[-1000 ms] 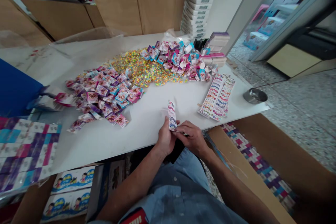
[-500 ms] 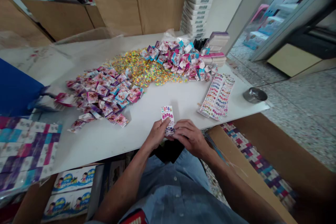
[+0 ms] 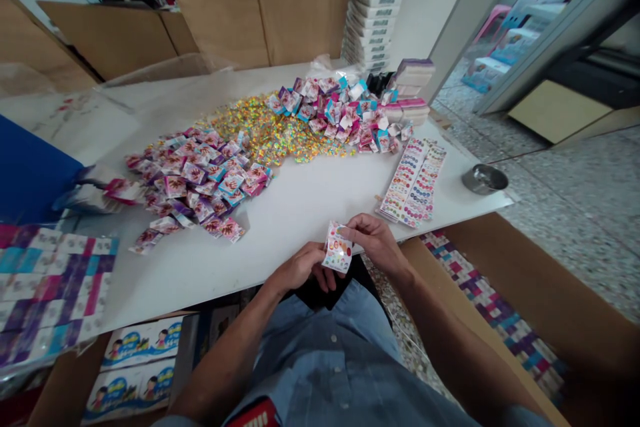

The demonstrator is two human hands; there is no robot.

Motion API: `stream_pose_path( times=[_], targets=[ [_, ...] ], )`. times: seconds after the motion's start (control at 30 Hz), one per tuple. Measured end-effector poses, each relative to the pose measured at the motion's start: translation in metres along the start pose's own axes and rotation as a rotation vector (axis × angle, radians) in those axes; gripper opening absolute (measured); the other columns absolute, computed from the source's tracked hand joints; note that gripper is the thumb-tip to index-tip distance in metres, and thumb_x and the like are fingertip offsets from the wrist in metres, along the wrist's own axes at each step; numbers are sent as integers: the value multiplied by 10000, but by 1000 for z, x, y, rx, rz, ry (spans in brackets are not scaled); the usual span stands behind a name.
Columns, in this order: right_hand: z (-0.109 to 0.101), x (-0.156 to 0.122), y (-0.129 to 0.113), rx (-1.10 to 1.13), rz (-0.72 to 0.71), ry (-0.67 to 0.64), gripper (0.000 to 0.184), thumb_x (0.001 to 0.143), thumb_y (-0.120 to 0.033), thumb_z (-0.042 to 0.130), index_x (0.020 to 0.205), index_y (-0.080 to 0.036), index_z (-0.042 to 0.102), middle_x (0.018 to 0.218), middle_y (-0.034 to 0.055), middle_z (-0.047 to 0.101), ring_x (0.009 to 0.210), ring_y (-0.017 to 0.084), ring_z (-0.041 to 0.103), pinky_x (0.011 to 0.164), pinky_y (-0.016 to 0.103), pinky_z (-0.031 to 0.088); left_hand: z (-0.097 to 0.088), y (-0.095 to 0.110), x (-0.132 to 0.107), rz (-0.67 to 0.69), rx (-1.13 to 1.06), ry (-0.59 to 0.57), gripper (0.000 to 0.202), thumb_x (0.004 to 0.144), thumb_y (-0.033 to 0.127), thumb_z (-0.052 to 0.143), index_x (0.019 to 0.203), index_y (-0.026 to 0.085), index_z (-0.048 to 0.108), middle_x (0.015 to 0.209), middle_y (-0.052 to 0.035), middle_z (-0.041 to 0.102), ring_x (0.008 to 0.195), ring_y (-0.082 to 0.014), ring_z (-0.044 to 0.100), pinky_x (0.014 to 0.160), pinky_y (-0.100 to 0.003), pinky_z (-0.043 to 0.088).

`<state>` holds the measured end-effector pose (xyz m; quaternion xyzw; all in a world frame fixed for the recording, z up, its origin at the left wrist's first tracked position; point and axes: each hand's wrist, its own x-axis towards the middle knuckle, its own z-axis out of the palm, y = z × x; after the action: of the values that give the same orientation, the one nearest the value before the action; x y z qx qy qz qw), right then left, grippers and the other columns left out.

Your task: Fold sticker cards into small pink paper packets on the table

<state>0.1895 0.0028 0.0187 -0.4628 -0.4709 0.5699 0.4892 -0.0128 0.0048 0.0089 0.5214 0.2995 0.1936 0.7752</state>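
Both hands grip a small white sticker sheet (image 3: pixel 339 255) printed with coloured round stickers, just off the table's front edge. My left hand (image 3: pixel 303 268) is closed on its lower left edge, with some fingers behind it. At the upper right corner, my right hand (image 3: pixel 376 240) pinches it with the thumb across the front. The sheet is slightly curved. To the right on the table lie long strips of stickers (image 3: pixel 414 181). Farther left is a heap of small pink, purple and blue packets (image 3: pixel 197 177).
Shiny yellow pieces (image 3: pixel 270 130) spread across the table's (image 3: pixel 310 190) middle, beside a second packet heap (image 3: pixel 335 110). A metal bowl (image 3: pixel 485 180) sits near the right corner. An open carton (image 3: pixel 495 307) of packed small boxes stands at my right; a blue bin (image 3: pixel 35 167) is left.
The sheet has shifted right and toward me, and a different sticker pattern now faces up. My right hand has moved from its lower edge to its upper right corner.
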Motion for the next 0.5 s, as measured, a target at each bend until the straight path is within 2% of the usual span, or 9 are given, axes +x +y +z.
stream_pose_path(
  times=[0.07,0.13,0.23,0.3,0.4,0.5],
  targets=[
    [3,0,6,29,-43,109,276,753,-396,821,736,-191,637,660,-24,655,593,122,562,589,253,458,1,-3,1,-9,-41,86,545,883,603,473,965,110,689,834,-134,731,578,-198,695,472,-271,556],
    [4,0,13,36,-84,182,277,735,-394,834,798,-198,647,680,-18,672,601,136,583,593,266,479,4,-5,1,-14,5,214,534,876,630,542,965,122,681,748,-93,715,561,-181,682,481,-256,551],
    [4,0,21,-10,-138,245,347,754,-372,821,1022,-217,665,716,-18,703,609,152,612,602,281,503,8,-5,0,-22,118,358,415,853,540,665,924,132,694,616,-35,677,521,-146,649,499,-223,532],
    [4,-3,23,-142,-188,284,307,789,-358,794,1045,-220,696,763,0,728,650,164,640,640,295,524,9,-5,-3,-14,124,405,372,852,499,687,913,133,715,608,-26,679,520,-135,641,518,-222,534],
    [6,-8,22,-396,-330,260,111,847,-319,739,903,-227,765,838,32,752,744,181,674,726,315,542,9,-4,-8,69,109,416,305,832,425,734,942,141,750,702,-37,714,585,-135,664,594,-243,573],
    [10,-12,18,-438,-453,146,77,874,-270,713,866,-245,786,844,34,754,783,182,688,749,309,545,10,-5,-9,254,109,494,238,799,366,773,912,157,765,983,-74,727,678,-130,686,652,-265,607]
  ],
)
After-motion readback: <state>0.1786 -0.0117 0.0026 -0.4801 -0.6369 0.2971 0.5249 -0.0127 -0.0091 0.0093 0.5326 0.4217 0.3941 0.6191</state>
